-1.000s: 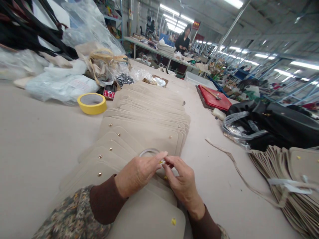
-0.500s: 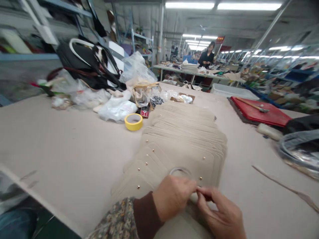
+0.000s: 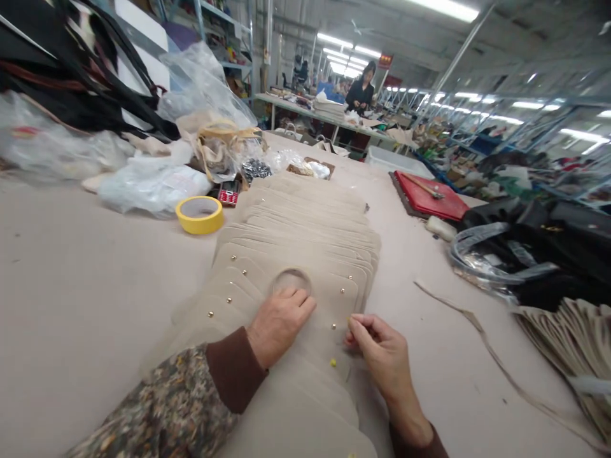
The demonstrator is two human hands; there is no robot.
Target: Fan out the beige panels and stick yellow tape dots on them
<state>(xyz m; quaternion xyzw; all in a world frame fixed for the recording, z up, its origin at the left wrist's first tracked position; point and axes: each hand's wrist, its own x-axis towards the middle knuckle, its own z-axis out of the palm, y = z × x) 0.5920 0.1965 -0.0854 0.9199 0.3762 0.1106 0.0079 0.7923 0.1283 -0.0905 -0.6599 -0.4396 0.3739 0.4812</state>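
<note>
A fanned stack of beige panels [image 3: 296,222] with small gold studs runs along the table. On it sits a small round dish [image 3: 292,275], its rim partly hidden by my left hand [image 3: 281,321]. My left fingers are curled together at the dish's near edge; what they hold, if anything, is hidden. To the right, my right hand [image 3: 379,346] is closed in a pinch beside the panels' right edge. Whatever lies between its thumb and finger is too small to name. A tiny yellow-green spot [image 3: 333,363] shows on the panels between the hands.
A yellow tape roll [image 3: 199,222], a red phone [image 3: 228,193] and plastic bags [image 3: 153,184] lie to the left. On the right are a red board [image 3: 429,196] with a hammer [image 3: 424,186], black bags [image 3: 563,242], a thin strip [image 3: 477,321] and stacked beige pieces [image 3: 573,350]. A co-worker [image 3: 360,92] stands behind.
My hands, close together before, are now apart. The left has gone to the dish, while the right stays pinched at the panels' right side. The view has turned to the right.
</note>
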